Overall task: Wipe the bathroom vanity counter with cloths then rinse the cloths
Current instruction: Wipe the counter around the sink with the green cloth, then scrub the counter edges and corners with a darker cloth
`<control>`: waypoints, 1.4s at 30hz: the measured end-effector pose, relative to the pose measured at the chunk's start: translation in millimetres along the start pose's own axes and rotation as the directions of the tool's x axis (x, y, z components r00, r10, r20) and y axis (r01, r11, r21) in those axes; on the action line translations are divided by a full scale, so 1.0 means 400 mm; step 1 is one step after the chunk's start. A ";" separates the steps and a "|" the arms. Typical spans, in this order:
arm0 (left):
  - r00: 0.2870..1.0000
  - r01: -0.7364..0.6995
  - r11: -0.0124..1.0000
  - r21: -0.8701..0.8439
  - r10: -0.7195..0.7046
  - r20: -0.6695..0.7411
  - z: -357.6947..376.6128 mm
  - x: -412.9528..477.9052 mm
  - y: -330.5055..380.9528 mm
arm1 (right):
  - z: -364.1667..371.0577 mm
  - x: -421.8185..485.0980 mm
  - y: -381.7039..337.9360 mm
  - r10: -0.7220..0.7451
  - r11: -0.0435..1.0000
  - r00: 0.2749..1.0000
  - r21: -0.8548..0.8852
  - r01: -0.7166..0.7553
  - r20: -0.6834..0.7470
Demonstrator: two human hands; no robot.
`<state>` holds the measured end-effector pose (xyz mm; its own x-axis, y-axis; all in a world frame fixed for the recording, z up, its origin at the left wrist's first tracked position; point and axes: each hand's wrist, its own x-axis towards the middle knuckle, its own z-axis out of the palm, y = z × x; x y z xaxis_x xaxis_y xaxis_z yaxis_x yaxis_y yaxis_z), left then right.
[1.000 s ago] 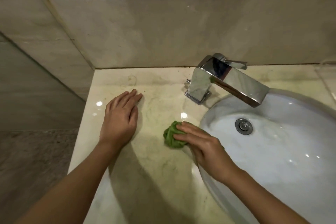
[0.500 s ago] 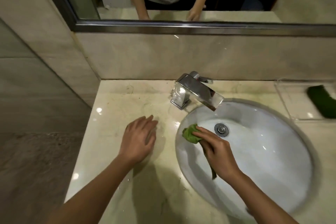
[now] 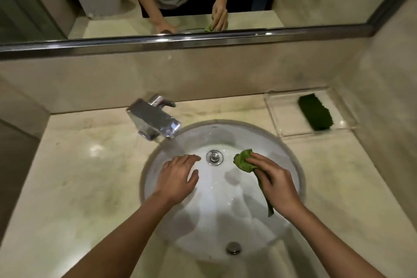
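gripping a crumpled green cloth in curled fingers, the right hand holds it inside the sink, just right of the drain. the left hand hovers over the basin's left side, fingers relaxed and holding nothing.

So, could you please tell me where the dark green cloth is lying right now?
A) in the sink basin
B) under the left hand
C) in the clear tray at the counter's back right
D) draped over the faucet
C: the dark green cloth lies inside the clear tray beside the wall, while the right hand holds only the light green cloth.
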<state>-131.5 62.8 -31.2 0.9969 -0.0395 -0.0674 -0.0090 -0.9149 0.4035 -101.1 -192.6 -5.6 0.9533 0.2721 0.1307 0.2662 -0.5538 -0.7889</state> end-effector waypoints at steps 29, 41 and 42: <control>0.953 0.118 0.991 0.065 -0.094 -0.286 0.137 0.401 0.205 | -0.187 0.434 0.306 0.103 0.952 0.995 -0.291 -0.099 -0.001; 0.933 0.067 0.996 0.062 -0.040 -0.358 0.112 0.423 0.226 | -0.316 0.449 0.442 0.298 0.892 0.953 -0.342 -0.295 -0.046; 0.934 0.066 0.996 0.063 -0.039 -0.355 0.112 0.422 0.224 | -0.312 0.449 0.443 0.287 0.901 0.954 -0.313 -0.301 -0.091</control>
<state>32.5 -44.1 -47.3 0.9592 0.1412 0.2448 0.0515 -0.9391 0.3398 134.9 -340.3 -46.9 0.9985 0.0289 -0.0473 -0.0027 -0.8271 -0.5620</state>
